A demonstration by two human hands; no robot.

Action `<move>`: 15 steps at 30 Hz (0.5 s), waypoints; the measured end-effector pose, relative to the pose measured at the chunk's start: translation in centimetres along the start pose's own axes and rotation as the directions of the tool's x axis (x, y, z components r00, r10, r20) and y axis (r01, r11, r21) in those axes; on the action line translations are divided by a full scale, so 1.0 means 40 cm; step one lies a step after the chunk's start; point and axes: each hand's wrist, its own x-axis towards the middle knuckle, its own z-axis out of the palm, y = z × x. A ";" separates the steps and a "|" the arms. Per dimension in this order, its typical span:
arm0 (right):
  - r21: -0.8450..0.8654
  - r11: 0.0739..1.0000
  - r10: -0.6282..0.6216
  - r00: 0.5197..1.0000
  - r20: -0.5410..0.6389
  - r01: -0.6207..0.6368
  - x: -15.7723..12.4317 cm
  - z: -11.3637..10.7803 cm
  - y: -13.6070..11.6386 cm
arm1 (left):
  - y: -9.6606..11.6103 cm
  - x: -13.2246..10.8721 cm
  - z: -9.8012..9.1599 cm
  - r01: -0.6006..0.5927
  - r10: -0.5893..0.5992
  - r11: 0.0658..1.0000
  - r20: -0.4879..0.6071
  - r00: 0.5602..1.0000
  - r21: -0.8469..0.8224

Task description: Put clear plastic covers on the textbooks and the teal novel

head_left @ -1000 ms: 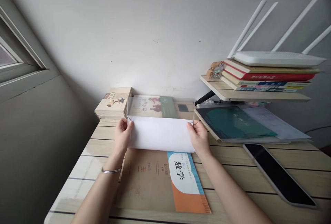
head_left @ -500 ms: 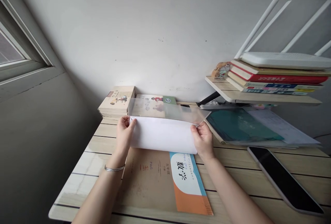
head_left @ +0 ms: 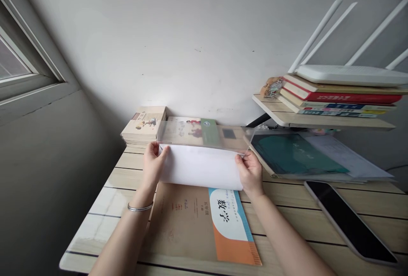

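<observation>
**Clear film and white sheet held taut above the maths textbook**

Your left hand [head_left: 153,167] and right hand [head_left: 250,174] pinch opposite ends of a white sheet [head_left: 200,167], with the fingers pressed together rather than spread. Each thumb seems to lie on top, though the exact grip is partly hidden. A clear plastic film [head_left: 200,135] runs on from the sheet's far edge. So far, the film looks parted from the white only along that far strip, with the white backing the rest. Below lies a maths textbook [head_left: 197,225] on a wooden table [head_left: 127,174], its lower cover uncovered; whether the sheet touches it, you can't tell. To the right are a phone [head_left: 349,221] and a teal folder [head_left: 295,155] with papers beside it. Farther off, a paperback stack [head_left: 143,125] sits left, and a wall shelf [head_left: 321,119] holds books [head_left: 338,95] under a white router [head_left: 350,75].
</observation>
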 end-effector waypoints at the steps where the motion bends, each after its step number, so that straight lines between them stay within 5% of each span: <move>1: 0.003 1.000 -0.002 1.000 0.007 0.001 -0.001 0.000 0.000 | 0.002 0.003 -0.001 0.004 -0.004 1.000 0.015 1.000 0.008; 15: 0.034 0.997 0.066 0.997 0.029 -0.067 0.003 0.011 -0.036 | 0.009 -0.005 0.007 0.077 -0.073 0.988 0.033 0.997 -0.136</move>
